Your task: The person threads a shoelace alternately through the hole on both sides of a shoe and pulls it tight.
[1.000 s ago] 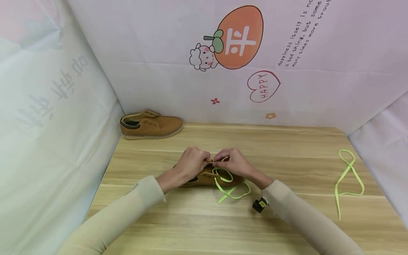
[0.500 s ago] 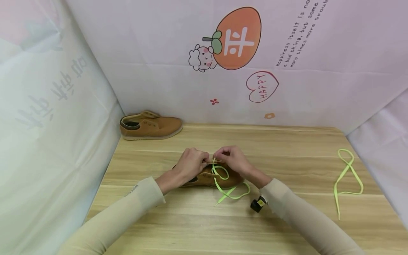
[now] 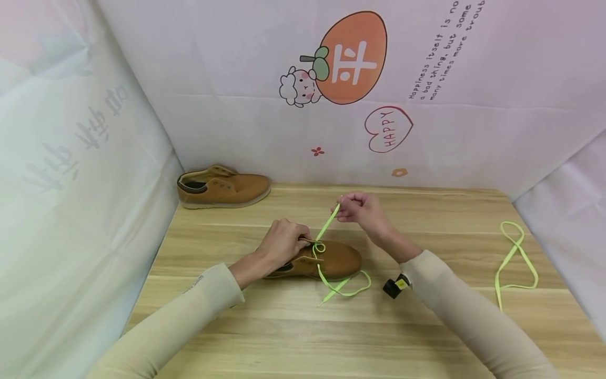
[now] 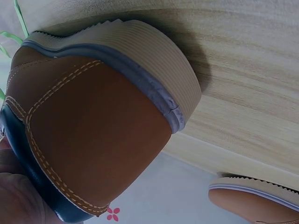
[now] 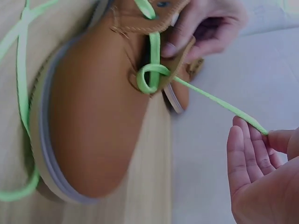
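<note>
A brown shoe (image 3: 338, 258) stands on the wooden table, toe to the right. My left hand (image 3: 283, 239) pinches the shoe's far eyelet flap; in the right wrist view its thumb and fingers close on that flap. A neon green shoelace (image 3: 327, 223) runs through the eyelets. My right hand (image 3: 362, 208), raised above and right of the shoe, pinches one lace end and draws it taut. A small loop (image 5: 152, 77) of lace curls at the far flap's eyelet. The lace's other end trails from the near flap onto the table. In the left wrist view the shoe's heel (image 4: 93, 135) fills most of the picture.
A second brown shoe (image 3: 224, 188), without a lace, stands at the table's back left corner. Another green shoelace (image 3: 516, 258) lies loose at the right. Printed white cloth (image 3: 227, 126) walls the table at the back and sides.
My right hand has moved up and right from the far flap, pulling the lace. The lace's loop over the shoe has shrunk. My left hand has stayed at the flap.
</note>
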Demonstrator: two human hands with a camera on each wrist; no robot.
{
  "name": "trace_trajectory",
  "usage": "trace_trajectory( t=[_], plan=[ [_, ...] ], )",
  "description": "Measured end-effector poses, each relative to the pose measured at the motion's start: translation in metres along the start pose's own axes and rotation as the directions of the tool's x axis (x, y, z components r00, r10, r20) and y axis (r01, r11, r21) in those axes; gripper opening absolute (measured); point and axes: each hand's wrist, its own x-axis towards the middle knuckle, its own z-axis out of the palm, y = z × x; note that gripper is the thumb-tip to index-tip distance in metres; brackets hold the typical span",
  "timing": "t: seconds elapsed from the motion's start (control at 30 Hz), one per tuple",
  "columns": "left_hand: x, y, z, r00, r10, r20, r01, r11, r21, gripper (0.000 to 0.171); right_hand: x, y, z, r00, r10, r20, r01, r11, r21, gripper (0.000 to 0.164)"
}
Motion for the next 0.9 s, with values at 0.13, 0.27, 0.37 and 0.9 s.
trace_trajectory(
  t=[0.13, 0.27, 0.37, 0.9],
  plan=[
    [0.000, 0.001, -0.001, 1.000, -0.008, 0.009, 0.009, 1.000, -0.013, 0.004, 0.002, -0.010, -0.011, 1.000, -0.012, -0.019, 0.012, 1.000, 0.011, 0.015],
    [-0.001, 0.001, -0.001, 1.000, -0.011, 0.011, 0.012, 1.000, -0.019, 0.004, 0.005, -0.020, -0.025, 0.998, -0.053, -0.041, 0.054, 0.998, 0.013, 0.016],
    [-0.001, 0.000, 0.000, 1.000, -0.007, 0.011, 0.008, 1.000, -0.021, 0.005, 0.007, -0.027, -0.037, 0.996, -0.071, -0.061, 0.073, 0.997, 0.029, 0.015],
    [-0.001, -0.001, 0.000, 1.000, 0.010, 0.007, -0.010, 1.000, -0.005, 0.006, 0.005, -0.061, -0.081, 0.972, -0.069, -0.227, 0.073, 0.997, 0.011, 0.017]
  ],
)
